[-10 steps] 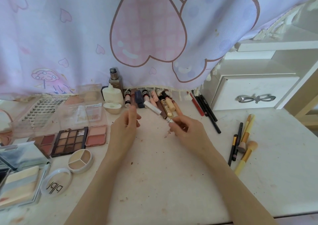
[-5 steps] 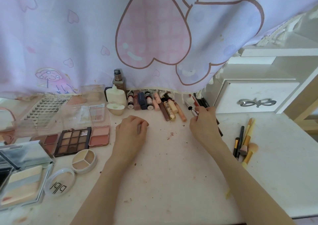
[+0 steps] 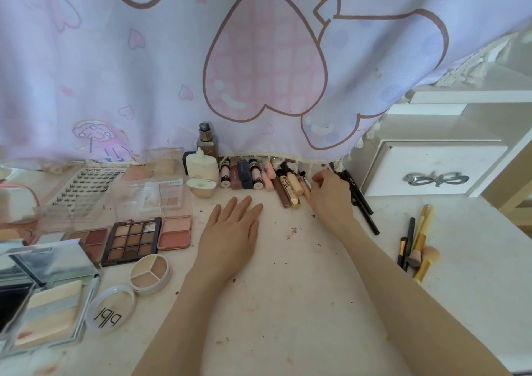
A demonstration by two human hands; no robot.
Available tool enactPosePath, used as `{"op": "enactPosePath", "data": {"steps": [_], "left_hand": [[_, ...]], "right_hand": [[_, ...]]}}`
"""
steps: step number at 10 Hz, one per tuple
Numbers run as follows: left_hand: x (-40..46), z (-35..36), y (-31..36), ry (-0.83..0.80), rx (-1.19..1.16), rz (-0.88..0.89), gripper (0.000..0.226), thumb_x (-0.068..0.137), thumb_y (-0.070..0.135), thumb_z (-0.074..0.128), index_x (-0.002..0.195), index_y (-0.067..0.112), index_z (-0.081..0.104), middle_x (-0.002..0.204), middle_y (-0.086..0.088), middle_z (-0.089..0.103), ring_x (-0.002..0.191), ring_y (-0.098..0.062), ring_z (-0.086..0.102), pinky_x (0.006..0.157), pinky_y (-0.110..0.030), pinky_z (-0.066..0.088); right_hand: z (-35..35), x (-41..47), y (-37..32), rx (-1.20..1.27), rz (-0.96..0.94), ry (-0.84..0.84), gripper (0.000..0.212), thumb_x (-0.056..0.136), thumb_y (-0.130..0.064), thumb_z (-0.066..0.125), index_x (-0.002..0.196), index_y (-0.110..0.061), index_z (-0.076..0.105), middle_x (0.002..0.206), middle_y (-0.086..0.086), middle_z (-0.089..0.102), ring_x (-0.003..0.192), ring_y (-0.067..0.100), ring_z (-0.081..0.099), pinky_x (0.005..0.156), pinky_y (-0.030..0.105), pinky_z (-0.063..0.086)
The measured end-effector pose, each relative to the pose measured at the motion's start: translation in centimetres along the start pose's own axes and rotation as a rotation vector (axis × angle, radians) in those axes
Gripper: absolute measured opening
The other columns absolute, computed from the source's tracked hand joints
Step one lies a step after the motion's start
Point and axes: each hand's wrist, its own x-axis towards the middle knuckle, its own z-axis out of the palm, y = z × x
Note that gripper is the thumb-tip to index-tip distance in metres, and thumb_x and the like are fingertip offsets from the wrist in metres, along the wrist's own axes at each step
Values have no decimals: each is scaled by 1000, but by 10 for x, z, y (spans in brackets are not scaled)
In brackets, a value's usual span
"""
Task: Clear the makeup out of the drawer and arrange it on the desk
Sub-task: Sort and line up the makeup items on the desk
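The left hand (image 3: 233, 231) has uncurled and lies flat, holding nothing, mid-desk. The right hand (image 3: 331, 196) has carried its small tube to the row of slim lipstick and concealer tubes (image 3: 270, 178) along the white desk's (image 3: 288, 303) back edge; whether it grips it yet, I cannot tell.

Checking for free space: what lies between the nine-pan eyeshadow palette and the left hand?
In the head view, a pink blush compact sits beside the eyeshadow palette; then bare desk up to the left hand.
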Motion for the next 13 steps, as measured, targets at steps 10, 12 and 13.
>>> {"op": "enactPosePath", "data": {"steps": [10,12,13], "left_hand": [[0,-7,11,213,-326,-6,28,96,23,42,120,26,57,119,13,54,119,-8,44,101,-25,18],[-8,-31,45,-45,-865,61,22,96,31,41,102,30,63,93,20,62,85,4,53,77,-16,39],[-10,-44,49,-80,-951,55,27,97,28,40,86,21,63,73,22,62,64,5,49,64,-10,39]], "right_hand": [[-87,-63,21,15,121,-94,20,92,-28,51,82,-15,61,63,-4,53,53,10,45,46,22,30],[-66,-101,9,452,221,-527,22,89,-25,60,81,-6,69,58,-6,48,48,8,35,47,18,31],[-58,-108,1,481,145,-590,19,90,-21,59,78,-10,69,55,-7,52,47,7,36,46,17,32]]}}
